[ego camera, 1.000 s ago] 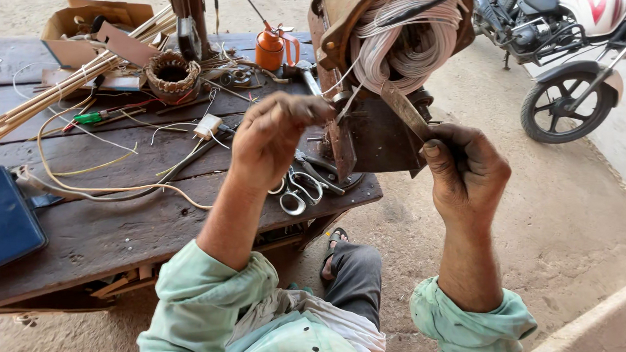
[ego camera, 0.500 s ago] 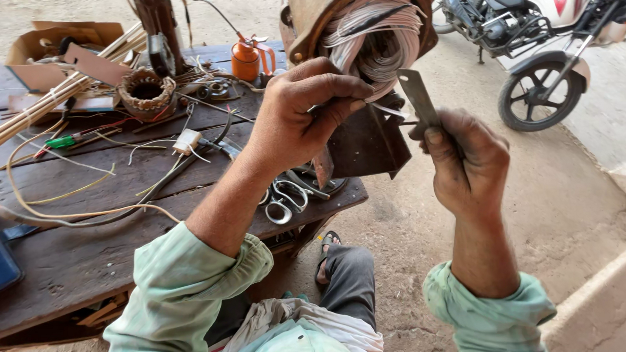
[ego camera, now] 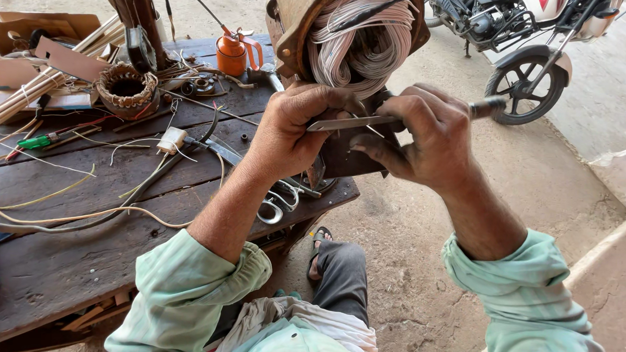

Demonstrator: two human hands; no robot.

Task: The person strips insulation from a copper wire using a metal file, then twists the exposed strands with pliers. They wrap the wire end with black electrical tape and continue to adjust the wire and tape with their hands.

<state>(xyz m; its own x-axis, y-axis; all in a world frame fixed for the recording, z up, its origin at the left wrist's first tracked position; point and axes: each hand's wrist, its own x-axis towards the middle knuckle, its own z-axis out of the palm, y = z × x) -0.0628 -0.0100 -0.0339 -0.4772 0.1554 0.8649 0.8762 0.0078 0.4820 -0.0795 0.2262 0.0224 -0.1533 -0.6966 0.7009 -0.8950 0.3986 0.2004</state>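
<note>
A rusty motor housing [ego camera: 297,23] with a thick bundle of pale winding wire [ego camera: 363,39] stands at the table's right edge. My left hand [ego camera: 294,130] grips the lower rim of the housing and pinches the tip of a flat metal blade [ego camera: 349,122]. My right hand [ego camera: 415,134] holds that blade by its dark handle [ego camera: 487,107], lying level just under the wire bundle. Both forearms wear rolled-up pale green sleeves.
The dark wooden table [ego camera: 67,264] carries scissors [ego camera: 279,201], loose wires [ego camera: 62,216], a small wound coil [ego camera: 127,87], an orange oil can [ego camera: 232,53], a green screwdriver [ego camera: 35,143] and cardboard [ego camera: 33,34]. A motorcycle [ego camera: 526,38] is parked on dirt at the right.
My right hand has swung the blade from upright to level and moved left to the housing. My left hand has dropped from the wire bundle to the blade's tip.
</note>
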